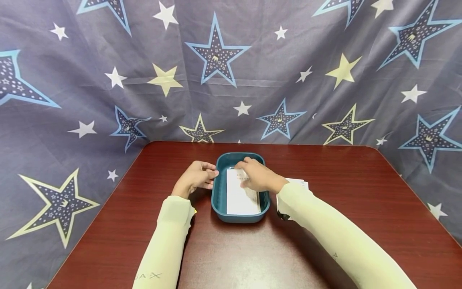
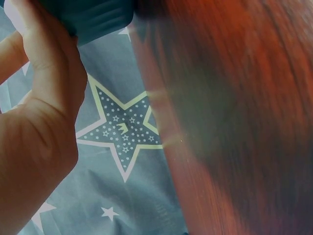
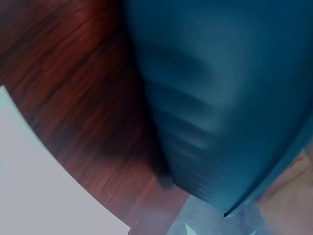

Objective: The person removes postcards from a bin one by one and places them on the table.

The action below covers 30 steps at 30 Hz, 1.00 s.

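A dark blue-green plastic bin (image 1: 223, 217) with rounded corners stands on the table. Inside lies a white card or booklet (image 1: 240, 200) with small print near its top. My left hand (image 1: 196, 176) is at the bin's left side, its fingertips and thumb touching the rim. Over the upper right of the card, my right hand (image 1: 259, 175) reaches into the bin with thumb and fingers apart. Whether its fingertips touch the card is unclear. In the right wrist view the bin's ribbed outer wall (image 3: 205, 107) fills much of the picture and hides most of that hand.
More white paper (image 1: 297, 182) lies right of the bin, partly under the right forearm. A small dark object (image 1: 283, 216) shows below that sleeve. The reddish-brown table (image 1: 343, 172) meets a grey star-patterned cloth (image 1: 245, 88) behind it.
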Tool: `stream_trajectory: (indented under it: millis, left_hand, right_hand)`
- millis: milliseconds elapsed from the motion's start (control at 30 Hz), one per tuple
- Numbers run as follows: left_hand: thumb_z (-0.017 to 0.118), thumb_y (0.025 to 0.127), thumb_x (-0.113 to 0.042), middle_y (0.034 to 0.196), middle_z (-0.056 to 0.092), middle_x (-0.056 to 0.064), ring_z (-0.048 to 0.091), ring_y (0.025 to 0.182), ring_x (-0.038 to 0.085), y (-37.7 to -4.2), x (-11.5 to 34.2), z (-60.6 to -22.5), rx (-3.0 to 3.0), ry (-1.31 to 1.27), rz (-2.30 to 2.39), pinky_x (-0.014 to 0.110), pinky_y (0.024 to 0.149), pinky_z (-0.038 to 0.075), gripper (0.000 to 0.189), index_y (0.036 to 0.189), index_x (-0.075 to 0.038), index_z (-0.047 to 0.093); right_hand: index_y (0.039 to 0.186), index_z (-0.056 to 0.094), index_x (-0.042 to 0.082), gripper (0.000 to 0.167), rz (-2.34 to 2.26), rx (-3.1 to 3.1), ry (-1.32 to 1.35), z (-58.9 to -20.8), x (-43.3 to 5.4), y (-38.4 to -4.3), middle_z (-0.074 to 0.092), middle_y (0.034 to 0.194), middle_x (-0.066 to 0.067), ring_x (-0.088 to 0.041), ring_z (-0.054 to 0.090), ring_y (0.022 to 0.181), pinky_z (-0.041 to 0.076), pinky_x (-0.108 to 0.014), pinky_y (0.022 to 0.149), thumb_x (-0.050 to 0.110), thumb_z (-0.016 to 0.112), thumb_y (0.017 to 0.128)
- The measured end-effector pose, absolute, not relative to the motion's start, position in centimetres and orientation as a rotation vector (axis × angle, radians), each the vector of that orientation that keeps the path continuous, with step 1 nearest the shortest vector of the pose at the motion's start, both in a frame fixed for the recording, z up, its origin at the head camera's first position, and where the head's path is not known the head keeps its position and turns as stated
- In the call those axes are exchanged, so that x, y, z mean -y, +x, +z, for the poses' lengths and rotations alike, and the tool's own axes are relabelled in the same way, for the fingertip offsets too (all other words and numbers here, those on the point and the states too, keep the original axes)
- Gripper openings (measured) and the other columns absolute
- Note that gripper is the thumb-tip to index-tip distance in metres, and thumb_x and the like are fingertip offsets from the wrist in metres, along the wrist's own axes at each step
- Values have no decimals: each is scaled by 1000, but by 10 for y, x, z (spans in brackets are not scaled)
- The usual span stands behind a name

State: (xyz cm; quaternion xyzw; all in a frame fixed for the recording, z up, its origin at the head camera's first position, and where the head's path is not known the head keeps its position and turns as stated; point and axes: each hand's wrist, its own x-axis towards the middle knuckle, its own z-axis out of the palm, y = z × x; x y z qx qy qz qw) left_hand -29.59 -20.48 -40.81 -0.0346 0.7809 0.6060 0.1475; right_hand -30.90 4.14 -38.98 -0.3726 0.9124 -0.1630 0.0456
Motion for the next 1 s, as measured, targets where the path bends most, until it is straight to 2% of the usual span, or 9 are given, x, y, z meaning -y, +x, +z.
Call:
stream_trajectory:
  millis: [133, 267, 333, 433, 700, 900, 1000]
  left_hand:
    - [66, 99, -8, 113, 68, 24, 65, 61, 13, -296, 204, -408, -2251, -94, 1745, 29, 61, 63, 45, 138, 8, 52]
    - [67, 98, -8, 101, 68, 18, 65, 61, 14, -295, 204, -408, -2272, -98, 1738, 30, 62, 64, 41, 135, 7, 55]
    - [67, 98, -9, 97, 67, 15, 65, 61, 14, -296, 204, -409, -2276, -102, 1736, 31, 62, 64, 40, 133, 6, 56]
    - [67, 98, -8, 95, 67, 13, 65, 61, 15, -296, 204, -409, -2277, -103, 1736, 31, 62, 64, 40, 133, 6, 56]
    - [66, 98, -7, 107, 69, 22, 65, 60, 14, -295, 205, -408, -2256, -91, 1753, 28, 60, 63, 41, 134, 9, 55]
    - [66, 98, -7, 114, 68, 25, 64, 61, 13, -293, 205, -407, -2257, -91, 1748, 28, 60, 63, 43, 136, 9, 54]
    - [66, 98, -6, 114, 68, 25, 64, 60, 13, -293, 205, -407, -2261, -89, 1746, 28, 60, 63, 42, 136, 8, 54]
  right_hand:
    - [124, 68, 6, 27, -814, -2716, -1112, -385, -45, -311, 71, 115, -9, -22, 64, 104, 57, -38, 91, 9, 69, 97]
    - [116, 71, 5, 19, -1149, -2605, -907, -380, -50, -314, 72, 101, -10, -19, 65, 88, 57, -30, 76, 6, 62, 100]
    - [116, 70, 4, 19, -1307, -2537, -802, -378, -53, -316, 71, 99, -12, -19, 63, 85, 55, -28, 72, 5, 59, 101]
    - [120, 68, 3, 21, -1481, -2447, -680, -373, -58, -318, 69, 103, -15, -21, 62, 88, 54, -26, 74, 6, 57, 102]
    - [127, 66, 6, 27, -1650, -2352, -464, -363, -85, -322, 67, 118, -15, -24, 63, 98, 57, -27, 81, 9, 54, 104]
    - [133, 60, 2, 30, -1752, -2291, -339, -366, -113, -321, 65, 122, -17, -20, 65, 96, 58, -25, 78, 8, 54, 104]
    - [135, 59, 3, 32, -1794, -2252, -275, -370, -128, -318, 64, 122, -13, -19, 66, 96, 60, -27, 77, 10, 53, 105]
